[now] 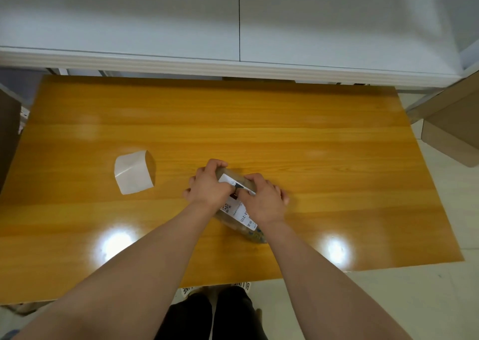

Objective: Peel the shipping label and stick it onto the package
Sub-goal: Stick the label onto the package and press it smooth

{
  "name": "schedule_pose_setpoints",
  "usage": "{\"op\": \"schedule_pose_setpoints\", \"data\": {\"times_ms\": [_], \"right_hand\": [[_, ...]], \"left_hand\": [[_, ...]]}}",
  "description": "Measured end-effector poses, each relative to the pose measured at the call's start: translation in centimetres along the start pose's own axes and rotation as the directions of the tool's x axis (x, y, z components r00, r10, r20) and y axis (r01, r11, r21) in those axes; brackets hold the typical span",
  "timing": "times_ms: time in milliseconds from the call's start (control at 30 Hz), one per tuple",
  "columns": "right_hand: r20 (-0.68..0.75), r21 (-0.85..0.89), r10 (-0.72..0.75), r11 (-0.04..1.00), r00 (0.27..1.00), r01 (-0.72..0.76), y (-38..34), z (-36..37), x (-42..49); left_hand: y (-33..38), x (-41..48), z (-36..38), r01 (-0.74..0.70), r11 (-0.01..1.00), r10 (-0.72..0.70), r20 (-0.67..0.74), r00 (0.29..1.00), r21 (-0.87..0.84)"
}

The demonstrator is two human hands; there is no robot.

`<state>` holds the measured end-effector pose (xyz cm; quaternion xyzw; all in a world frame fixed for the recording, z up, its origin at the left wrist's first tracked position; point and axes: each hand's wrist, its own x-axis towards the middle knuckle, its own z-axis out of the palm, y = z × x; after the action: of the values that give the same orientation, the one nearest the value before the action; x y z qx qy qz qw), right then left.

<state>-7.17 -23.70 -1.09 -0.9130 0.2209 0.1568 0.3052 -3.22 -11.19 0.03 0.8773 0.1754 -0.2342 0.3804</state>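
The shipping label (pixel 237 208) lies on top of the package (pixel 242 225), a brownish parcel that rests on the wooden table (pixel 311 145) slightly right of centre and toward the near edge; the label's printed face is up, with a small code square and a line of digits readable between the wrists. Both hands sit over the far half of it. The left hand (pixel 210 184) curls its fingers round the package's far left corner while the thumb side presses down on the label; the right hand (pixel 264 197) lies palm down with fingers bent over the right edge, apparently pressing and gripping the parcel at once. How well the label's far end is stuck cannot be told, since the hands cover it. To the left, well apart, a curled white backing sheet (pixel 133 175) lies on the table, which suggests the peeling is done and smoothing is the step in hand. The risk from here is a crease or trapped bubble if pressure runs unevenly across the soft, rounded parcel, or a lifted corner where the label wraps over an edge
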Motion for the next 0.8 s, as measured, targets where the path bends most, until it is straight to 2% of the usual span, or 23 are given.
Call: {"op": "schedule_pose_setpoints", "data": {"times_ms": [167,367,500,600,700,800], "right_hand": [[-0.067,0.03,0.036,0.999,0.997,-0.034,-0.3,0.3,0.2],[-0.06,0.048,0.074,0.996,0.995,-0.071,-0.4,0.2,0.4],[0.038,0.181,0.1,0.978,0.994,-0.105,-0.3,-0.1,1.1],[0.061,0.227,0.063,0.971,0.996,-0.076,-0.1,-1.7,1.1],[0.112,0.066,0.076,0.994,0.991,-0.084,0.6,-3.9,0.1],[0.243,0.032,0.106,0.993,0.964,-0.117,1.1,-4.2,-0.9]], "left_hand": [[0.4,0.3,0.2,0.047,0.999,-0.048,-0.019,0.999,-0.019],[0.6,0.7,0.3,0.065,0.997,-0.067,-0.032,0.997,-0.051],[0.4,0.8,0.3,0.039,0.995,-0.042,-0.024,0.999,-0.09],[0.0,0.6,0.2,-0.076,0.996,0.076,-0.008,0.997,0.049],[-0.1,-0.5,-0.1,-0.236,0.943,0.223,0.08,0.972,0.234],[0.0,-1.3,0.5,-0.293,0.909,0.246,0.184,0.952,0.296]]}}
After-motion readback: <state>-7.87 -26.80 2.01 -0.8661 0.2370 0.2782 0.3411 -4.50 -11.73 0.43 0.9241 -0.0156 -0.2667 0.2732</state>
